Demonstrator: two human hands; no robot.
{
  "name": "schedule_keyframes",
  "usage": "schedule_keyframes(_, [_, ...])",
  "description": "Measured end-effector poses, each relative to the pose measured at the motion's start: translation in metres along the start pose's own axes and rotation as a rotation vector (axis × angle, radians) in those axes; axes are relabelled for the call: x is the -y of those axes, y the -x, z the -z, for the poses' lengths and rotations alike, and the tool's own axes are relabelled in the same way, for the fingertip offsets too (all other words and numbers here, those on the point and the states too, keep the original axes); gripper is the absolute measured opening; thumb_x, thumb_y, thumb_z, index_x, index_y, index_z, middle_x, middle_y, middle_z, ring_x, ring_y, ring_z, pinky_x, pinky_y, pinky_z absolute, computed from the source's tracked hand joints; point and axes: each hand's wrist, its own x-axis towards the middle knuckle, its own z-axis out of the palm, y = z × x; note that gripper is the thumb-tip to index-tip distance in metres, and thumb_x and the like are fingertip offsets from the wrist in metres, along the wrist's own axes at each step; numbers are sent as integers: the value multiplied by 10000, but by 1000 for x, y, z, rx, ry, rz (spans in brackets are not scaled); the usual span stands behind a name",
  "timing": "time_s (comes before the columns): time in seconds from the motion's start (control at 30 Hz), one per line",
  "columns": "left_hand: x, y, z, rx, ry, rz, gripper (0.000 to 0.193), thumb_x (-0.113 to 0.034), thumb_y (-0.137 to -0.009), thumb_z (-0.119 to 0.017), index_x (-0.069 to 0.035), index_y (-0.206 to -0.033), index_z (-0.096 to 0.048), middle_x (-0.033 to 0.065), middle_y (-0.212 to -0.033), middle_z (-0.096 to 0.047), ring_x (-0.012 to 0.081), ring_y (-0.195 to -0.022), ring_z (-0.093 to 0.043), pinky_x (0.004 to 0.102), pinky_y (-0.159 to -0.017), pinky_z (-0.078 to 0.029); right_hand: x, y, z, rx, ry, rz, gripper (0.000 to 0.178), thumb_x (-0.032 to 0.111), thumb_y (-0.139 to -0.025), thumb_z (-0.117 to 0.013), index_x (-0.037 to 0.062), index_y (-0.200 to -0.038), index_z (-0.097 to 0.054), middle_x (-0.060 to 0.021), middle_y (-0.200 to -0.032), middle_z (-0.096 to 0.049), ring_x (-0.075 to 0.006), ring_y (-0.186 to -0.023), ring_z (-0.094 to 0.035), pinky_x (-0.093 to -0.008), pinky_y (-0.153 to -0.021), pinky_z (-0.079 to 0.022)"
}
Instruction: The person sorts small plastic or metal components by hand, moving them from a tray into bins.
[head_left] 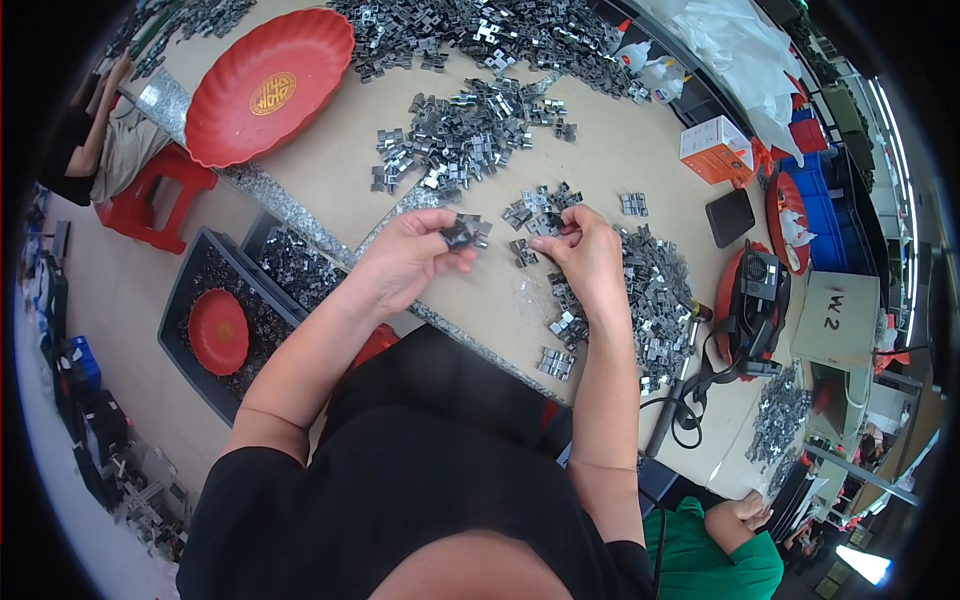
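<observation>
My left hand point(408, 262) pinches a small, shiny dark metal clip point(465, 232) between thumb and fingers, held a little above the table. My right hand point(592, 258) is closed, its thumb and fingertips drawn together at the edge of a small cluster of the same clips point(532, 208). Whatever lies between those fingertips is too small to make out. Close by the right thumb lies a single clip point(523, 253). A larger heap of clips point(655, 300) spreads under and to the right of my right forearm. Another pile point(465, 135) sits farther off, beyond both hands.
A large red scalloped tray point(265, 90) stands far left. Grey bins point(185, 330) with more metal parts are below the table's left edge. On the right are an orange-white box point(716, 150), a black phone-like slab point(730, 217) and a black strapped device point(760, 290). Other people sit nearby.
</observation>
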Motion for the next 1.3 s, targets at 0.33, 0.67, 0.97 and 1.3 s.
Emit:
schedule_keyframes(0.33, [17, -7, -13, 12, 126, 76, 141, -49, -796, -473, 13, -912, -524, 90, -814, -579, 170, -698, -578, 253, -574, -465, 7, 8, 0, -48, 205, 174, 324, 98, -629, -663, -71, -865, -519, -153, -784, -540, -207, -572, -530, -287, -553, -436])
schedule_keyframes(0.67, [24, -9, -28, -171, 122, 48, 97, -83, -794, -507, 3, -812, -549, 49, -715, -567, 100, -552, -502, 208, -493, -398, 17, 50, 0, 20, -805, -88, 162, 47, -832, -464, -59, -949, -500, -69, -754, -562, -121, -666, -571, -231, -608, -488])
schedule_keyframes(0.97, [31, -5, -35, -145, -19, 16, 119, -100, -789, -511, -8, -760, -580, 16, -654, -547, 61, -528, -447, 187, -474, -335, 9, 53, -22, 53, -1046, -107, 254, -33, -764, -534, -53, -995, -432, -105, -800, -544, -136, -661, -573, -238, -586, -498])
schedule_keyframes(1.3, [30, 1, -32, -86, -70, 29, 116, -54, -797, -474, 8, -811, -572, 32, -648, -543, 79, -513, -442, 197, -480, -351, 9, 56, -23, 52, -1041, -228, 180, 17, -769, -554, -84, -914, -521, -122, -707, -591, -140, -575, -582, -232, -549, -500])
